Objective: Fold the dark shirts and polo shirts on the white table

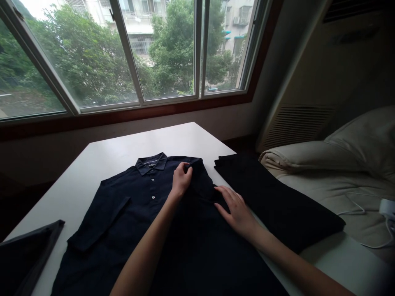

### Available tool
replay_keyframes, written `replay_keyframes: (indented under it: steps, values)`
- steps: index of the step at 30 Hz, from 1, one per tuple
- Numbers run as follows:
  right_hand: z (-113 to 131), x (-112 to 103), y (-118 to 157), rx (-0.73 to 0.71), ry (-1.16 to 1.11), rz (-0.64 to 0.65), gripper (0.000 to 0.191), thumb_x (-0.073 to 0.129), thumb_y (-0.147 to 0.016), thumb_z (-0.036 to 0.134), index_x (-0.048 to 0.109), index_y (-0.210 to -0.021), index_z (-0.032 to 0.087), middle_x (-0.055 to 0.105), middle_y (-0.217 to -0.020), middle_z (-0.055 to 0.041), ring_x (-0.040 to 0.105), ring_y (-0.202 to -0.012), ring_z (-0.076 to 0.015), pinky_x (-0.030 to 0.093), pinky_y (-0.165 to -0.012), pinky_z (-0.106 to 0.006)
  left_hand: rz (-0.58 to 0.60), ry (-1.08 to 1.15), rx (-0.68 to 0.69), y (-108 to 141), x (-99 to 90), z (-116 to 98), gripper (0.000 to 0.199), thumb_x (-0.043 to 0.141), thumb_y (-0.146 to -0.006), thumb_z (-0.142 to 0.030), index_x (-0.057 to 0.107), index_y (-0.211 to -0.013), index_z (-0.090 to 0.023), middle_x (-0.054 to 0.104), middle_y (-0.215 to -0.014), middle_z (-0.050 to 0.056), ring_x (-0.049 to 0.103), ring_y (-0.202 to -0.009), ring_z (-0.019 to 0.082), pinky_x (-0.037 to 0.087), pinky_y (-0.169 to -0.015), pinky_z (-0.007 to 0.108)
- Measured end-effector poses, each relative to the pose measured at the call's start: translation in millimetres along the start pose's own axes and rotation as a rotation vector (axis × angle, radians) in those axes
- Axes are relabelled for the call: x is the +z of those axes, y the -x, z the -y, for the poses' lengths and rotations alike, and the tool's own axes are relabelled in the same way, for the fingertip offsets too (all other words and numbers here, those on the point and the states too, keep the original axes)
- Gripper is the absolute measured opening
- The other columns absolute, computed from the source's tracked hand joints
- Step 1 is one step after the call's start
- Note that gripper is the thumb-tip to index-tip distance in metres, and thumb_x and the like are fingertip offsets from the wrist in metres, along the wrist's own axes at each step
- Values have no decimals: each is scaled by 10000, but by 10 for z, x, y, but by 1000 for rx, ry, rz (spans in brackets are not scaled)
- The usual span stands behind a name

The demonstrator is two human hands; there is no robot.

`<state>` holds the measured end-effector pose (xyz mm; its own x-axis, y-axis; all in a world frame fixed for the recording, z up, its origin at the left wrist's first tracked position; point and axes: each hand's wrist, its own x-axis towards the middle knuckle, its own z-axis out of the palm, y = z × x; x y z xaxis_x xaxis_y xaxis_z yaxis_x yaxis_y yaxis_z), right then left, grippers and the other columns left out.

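Closest in view, both bare forearms reach forward over the counter. The left hand [181,179] is closed, its fingers pinching a gathered fold of cloth at the shoulder of a navy short-sleeved shirt [188,242], just beside the collar. The right hand [236,211] lies on the same shirt with its fingers spread and apart, the fingertips pressing on the cloth and not gripping it. The shirt lies front up on the counter [154,139], its long axis running away from the person and tilted slightly, with the hem nearest and out of view at the bottom edge. The collar [151,163] points toward the window, and a line of pale buttons [152,197] runs down from it. One sleeve [98,218] lies flat toward the counter's left edge. A dark folded garment [271,197] lies just right of the shirt, and another dark cloth with a grey edge [24,255] sits at the lower left. Right of the counter is a cream bed [324,164], with a white cable [354,209] across it. Beyond the counter's far corner, a brown sill [123,117] runs beneath a wide window [135,53] that looks onto green trees [182,49] and pale buildings [237,24].
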<state>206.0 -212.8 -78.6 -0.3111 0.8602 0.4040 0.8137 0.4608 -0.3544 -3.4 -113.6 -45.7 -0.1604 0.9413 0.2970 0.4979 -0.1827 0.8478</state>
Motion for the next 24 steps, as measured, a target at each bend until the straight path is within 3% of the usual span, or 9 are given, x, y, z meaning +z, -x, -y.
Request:
replay_keyframes:
  steps: [4,9,15,18,24]
  values:
    - [25,-30,-6,-2,-7,32,399,464,-940,286,451,-1338,258,501,-1408,-94,449,-1331,-241,398,-1073,-480,-127,129,-97,-39,-129,213,175,592,-815,-204,600,-986,-170,549,-693,-21,523,-614,125,409,-585,226]
    - [31,-16,-5,-23,5,41,359,455,-946,278,505,-1300,250,487,-1433,-95,436,-1346,-242,401,-1073,-477,-178,170,-20,24,-140,380,230,558,-805,-121,564,-1023,-196,621,-912,28,600,-843,151,447,-692,225]
    - [27,-41,-16,-49,8,44,264,480,-935,276,599,-1165,223,459,-1464,-96,446,-1339,-250,409,-1074,-475,-165,101,-5,17,-154,387,180,493,-828,-104,619,-907,-204,654,-885,20,609,-795,156,456,-747,260]
    - [20,-47,-26,-62,-2,54,298,483,-937,273,583,-1209,204,466,-1460,-102,457,-1328,-249,407,-1082,-479,-126,95,4,29,-165,386,206,473,-821,-92,648,-847,-198,679,-856,19,620,-790,165,464,-774,275]
    - [17,-31,-35,-88,-33,46,411,456,-936,226,504,-1338,153,503,-1422,-125,478,-1306,-241,419,-1092,-459,-133,-126,51,24,-159,253,148,542,-813,-138,643,-912,-184,667,-1029,75,604,-1022,210,442,-928,324]
